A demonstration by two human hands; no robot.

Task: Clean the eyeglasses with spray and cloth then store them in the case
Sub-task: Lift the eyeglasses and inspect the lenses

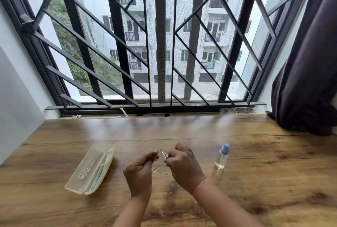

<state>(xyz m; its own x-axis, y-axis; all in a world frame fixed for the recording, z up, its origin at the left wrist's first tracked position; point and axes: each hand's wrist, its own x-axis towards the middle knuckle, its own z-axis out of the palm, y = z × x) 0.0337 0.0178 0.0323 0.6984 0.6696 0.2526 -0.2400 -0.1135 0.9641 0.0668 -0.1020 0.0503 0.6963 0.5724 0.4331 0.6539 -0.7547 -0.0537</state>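
Note:
Clear-framed eyeglasses (161,162) hang just above the wooden table (255,172), held between both hands. My left hand (139,174) pinches the frame's left side with curled fingers. My right hand (184,166) grips its right side. To the left lies a pale translucent glasses case (87,170), open, with a light blue cloth (97,176) inside. A small clear spray bottle (222,156) with a blue cap stands upright to the right of my right hand.
A barred window (160,44) with a dark sill runs along the table's far edge. A dark curtain (308,72) hangs at the right, its bottom bunched on the table's far right corner. A white wall borders the left.

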